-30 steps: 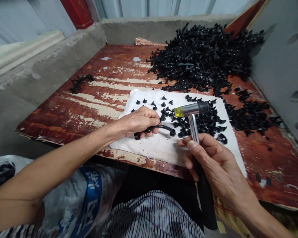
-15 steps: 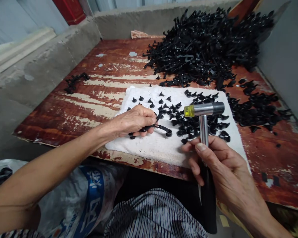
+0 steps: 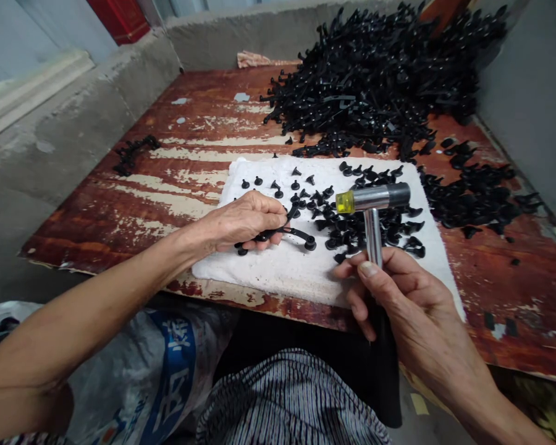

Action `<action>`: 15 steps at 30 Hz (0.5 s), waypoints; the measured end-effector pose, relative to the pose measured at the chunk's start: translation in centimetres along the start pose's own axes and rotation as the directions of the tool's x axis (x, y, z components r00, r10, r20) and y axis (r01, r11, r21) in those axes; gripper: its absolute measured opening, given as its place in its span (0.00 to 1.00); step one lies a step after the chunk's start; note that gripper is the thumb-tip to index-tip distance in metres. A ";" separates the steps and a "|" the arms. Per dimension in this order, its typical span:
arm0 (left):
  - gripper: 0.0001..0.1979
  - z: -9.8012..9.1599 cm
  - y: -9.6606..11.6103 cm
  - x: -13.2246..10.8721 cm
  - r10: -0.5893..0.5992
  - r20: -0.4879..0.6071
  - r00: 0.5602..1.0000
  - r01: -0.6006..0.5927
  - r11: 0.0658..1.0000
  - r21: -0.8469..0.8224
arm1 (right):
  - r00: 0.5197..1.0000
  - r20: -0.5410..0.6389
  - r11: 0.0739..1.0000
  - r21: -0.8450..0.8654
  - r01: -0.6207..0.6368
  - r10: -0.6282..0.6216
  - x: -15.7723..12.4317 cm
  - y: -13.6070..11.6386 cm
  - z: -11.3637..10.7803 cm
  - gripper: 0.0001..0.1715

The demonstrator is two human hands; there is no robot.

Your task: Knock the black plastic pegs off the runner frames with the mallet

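My left hand point(image 3: 248, 221) is closed on a curved black plastic part point(image 3: 300, 233) with a round knob at its free end, low over the white cloth point(image 3: 259, 278). Fingers hide the rest of that part. A hammer point(image 3: 374, 196) with a yellow tip, a metal head and a dark opposite face stands upright in my right hand point(image 3: 410, 296), its black handle wrapped by my fingers. Beneath and behind the hammer head, many small black knob pieces point(image 3: 349, 232) lie on the cloth. A few more pieces point(image 3: 258, 180) stand apart on its left side.
A large heap of black plastic parts point(image 3: 375, 86) covers the back right of the worn red-brown board point(image 3: 189, 154). More black pieces point(image 3: 477, 191) lie right of the cloth. A small black cluster point(image 3: 134, 153) sits at the left. Low concrete walls point(image 3: 115, 80) border the board.
The whole view has shifted slightly, so everything sits a little further left and up. Both hands keep their holds on the black part and the hammer.
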State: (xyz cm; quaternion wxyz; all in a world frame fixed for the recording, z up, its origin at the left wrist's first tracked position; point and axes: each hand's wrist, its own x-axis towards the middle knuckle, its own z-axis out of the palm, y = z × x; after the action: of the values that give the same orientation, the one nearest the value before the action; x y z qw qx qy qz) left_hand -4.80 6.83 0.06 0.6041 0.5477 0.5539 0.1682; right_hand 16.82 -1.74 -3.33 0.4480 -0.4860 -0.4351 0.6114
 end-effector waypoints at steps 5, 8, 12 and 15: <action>0.12 0.0 0.1 0.1 0.006 -0.004 1.000 -0.006 1.000 0.021 | 1.000 -0.006 1.000 0.004 0.003 -0.003 0.1 0.1 0.0 0.16; 0.13 -0.2 0.4 0.2 -0.014 0.007 1.000 0.014 0.998 0.063 | 1.000 -0.005 1.000 -0.012 -0.002 0.002 0.1 0.1 0.0 0.17; 0.15 -0.8 0.9 0.1 -0.045 0.027 0.999 0.042 0.994 0.105 | 1.000 0.001 0.999 -0.037 -0.013 0.013 0.1 0.0 -0.1 0.16; 0.14 -1.1 1.0 0.1 -0.075 0.040 0.996 0.071 0.994 0.079 | 1.000 -0.010 0.998 -0.057 -0.022 0.021 0.1 -0.3 -0.3 0.16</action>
State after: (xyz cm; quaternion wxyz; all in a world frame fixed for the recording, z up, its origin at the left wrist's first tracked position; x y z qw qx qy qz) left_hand -5.24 7.79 1.09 0.5997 0.5537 0.5666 0.1125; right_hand 17.14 -1.55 -3.12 0.4295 -0.5062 -0.4448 0.6012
